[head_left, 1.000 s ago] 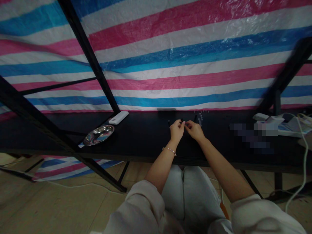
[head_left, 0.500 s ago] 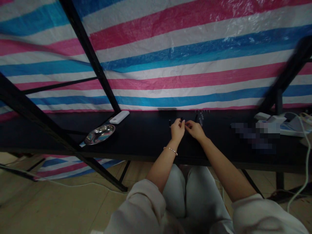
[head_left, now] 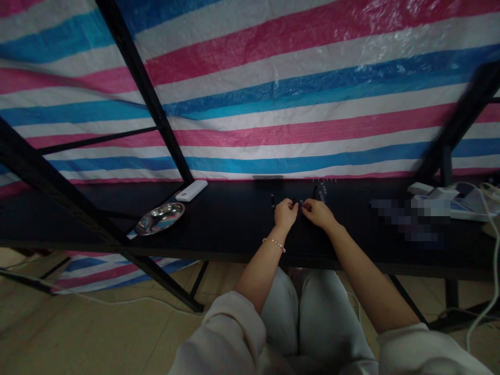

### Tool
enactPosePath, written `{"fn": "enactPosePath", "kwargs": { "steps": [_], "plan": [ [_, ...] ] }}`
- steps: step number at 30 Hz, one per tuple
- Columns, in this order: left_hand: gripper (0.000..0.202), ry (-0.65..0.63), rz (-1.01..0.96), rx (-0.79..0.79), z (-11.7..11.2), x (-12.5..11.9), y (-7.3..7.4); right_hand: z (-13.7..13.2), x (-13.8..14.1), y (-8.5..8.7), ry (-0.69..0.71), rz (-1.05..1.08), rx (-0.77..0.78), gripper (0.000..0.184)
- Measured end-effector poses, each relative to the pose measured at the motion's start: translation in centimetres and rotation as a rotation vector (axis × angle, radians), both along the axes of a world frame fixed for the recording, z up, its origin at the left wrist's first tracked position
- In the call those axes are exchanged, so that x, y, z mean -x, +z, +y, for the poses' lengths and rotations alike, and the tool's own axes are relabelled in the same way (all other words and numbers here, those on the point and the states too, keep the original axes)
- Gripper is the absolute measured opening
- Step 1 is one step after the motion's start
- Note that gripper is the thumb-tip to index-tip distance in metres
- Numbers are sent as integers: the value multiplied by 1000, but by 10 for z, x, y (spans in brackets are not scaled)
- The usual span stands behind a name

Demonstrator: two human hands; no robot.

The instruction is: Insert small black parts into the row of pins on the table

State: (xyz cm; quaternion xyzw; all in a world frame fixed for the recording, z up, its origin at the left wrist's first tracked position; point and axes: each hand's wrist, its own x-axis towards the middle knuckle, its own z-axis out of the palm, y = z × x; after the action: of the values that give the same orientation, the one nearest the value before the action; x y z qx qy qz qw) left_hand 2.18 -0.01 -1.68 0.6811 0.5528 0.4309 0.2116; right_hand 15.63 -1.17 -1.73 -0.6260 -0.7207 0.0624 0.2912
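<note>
My left hand and my right hand meet over the middle of a black table. The fingers of both are curled and pinched together around something small and dark that I cannot make out. A bead bracelet circles my left wrist. A small dark upright piece stands on the table just left of my left hand. Behind my right hand stands a cluster of small clear and dark items.
A shiny metal dish and a white oblong device lie at the table's left. White boxes and cables sit at the right. Black frame bars cross the striped tarp behind. My knees are under the table.
Both hands have lowered slightly toward the table and their fingers have curled in tighter; they stay together at the same spot.
</note>
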Motion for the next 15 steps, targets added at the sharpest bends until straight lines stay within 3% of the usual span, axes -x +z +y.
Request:
{"fn": "enactPosePath", "kwargs": {
  "steps": [8,15],
  "plan": [
    [9,-55,65,131,0,0,-1,-7,-23,0,-56,19,53,12],
    [5,-45,62,151,5,0,-5,-12,-53,-3,-216,86,104,12]
  ]
}}
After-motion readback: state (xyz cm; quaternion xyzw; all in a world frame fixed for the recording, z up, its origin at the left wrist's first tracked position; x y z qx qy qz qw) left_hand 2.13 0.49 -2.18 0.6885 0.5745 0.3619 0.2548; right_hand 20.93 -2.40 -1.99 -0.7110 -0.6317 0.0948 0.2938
